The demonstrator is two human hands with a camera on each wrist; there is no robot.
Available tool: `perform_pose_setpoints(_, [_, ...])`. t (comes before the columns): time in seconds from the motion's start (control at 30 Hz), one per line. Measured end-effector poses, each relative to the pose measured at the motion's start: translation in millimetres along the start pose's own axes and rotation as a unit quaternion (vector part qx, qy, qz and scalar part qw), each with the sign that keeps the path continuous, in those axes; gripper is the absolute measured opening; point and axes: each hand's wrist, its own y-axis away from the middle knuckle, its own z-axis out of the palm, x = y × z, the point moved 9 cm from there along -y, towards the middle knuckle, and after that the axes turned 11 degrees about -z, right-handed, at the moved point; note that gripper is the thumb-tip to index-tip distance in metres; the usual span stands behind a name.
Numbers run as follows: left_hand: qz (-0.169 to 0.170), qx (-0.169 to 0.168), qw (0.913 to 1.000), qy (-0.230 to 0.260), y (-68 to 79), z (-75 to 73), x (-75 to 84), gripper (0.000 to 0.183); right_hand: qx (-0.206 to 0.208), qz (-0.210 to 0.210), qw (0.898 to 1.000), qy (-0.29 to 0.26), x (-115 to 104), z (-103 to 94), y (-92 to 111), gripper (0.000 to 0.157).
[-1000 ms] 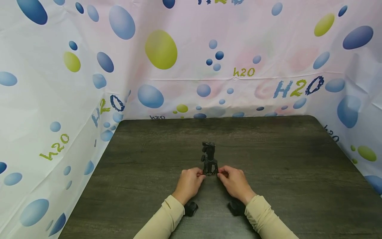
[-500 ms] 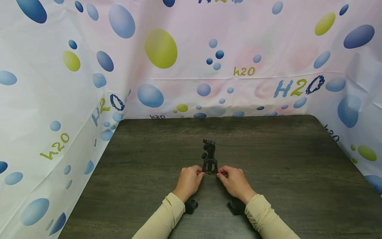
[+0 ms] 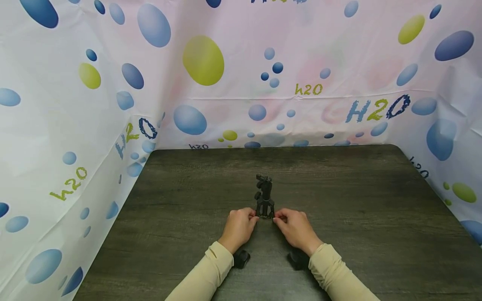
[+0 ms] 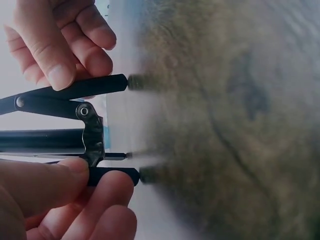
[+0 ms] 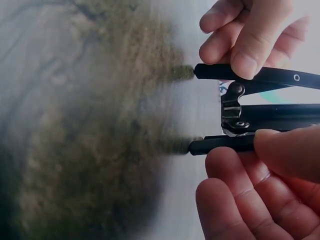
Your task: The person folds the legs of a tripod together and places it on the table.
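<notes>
A small black tripod [image 3: 265, 192] stands upright on the dark table, its short legs spread. My left hand [image 3: 237, 229] pinches the foot end of its left leg between thumb and fingers. On the other side, my right hand [image 3: 298, 230] pinches the right leg [image 5: 225, 145] low down. The left wrist view has a metal hinge bracket [image 4: 94, 137] joining the legs around the central column [image 4: 42, 141]. Dark rubber-like feet end close to the tabletop. Knobs and a clamp-like head [image 3: 263, 179] top the tripod.
The wood-grain table [image 3: 357, 200] extends to all sides of the hands. White sheeting [image 3: 241, 50] printed with blue and green spots rises behind it and along both sides. Black camera units [image 3: 241, 259] hang under the wrists.
The tripod's head has shifted slightly up and to the right in the head view, with a small turn. Both hands keep their pinch on the legs and barely move.
</notes>
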Motion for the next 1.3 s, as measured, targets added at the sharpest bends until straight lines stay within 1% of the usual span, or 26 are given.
perform_pose_setpoints(0.83, [0.000,-0.006,1.0000,-0.002,-1.3,2.2,-0.6,0.006,-0.001,0.002,1.000,0.005,-0.2,2.2,-0.6,0.005])
perform_pose_setpoints(0.93, [-0.003,-0.006,1.0000,-0.004,-2.4,3.0,-0.8,0.006,0.001,0.004,1.000,0.005,-0.6,1.9,0.0,0.004])
perform_pose_setpoints(1.17, [-0.016,-0.010,0.9998,-0.003,-6.9,3.4,-1.7,0.004,-0.004,-0.010,1.000,0.009,-5.9,4.5,1.9,0.003])
perform_pose_setpoints(1.3, [-0.014,-0.006,0.9998,-0.009,-9.1,3.7,-0.2,0.004,-0.012,-0.002,1.000,0.007,-5.9,7.7,3.3,0.004])
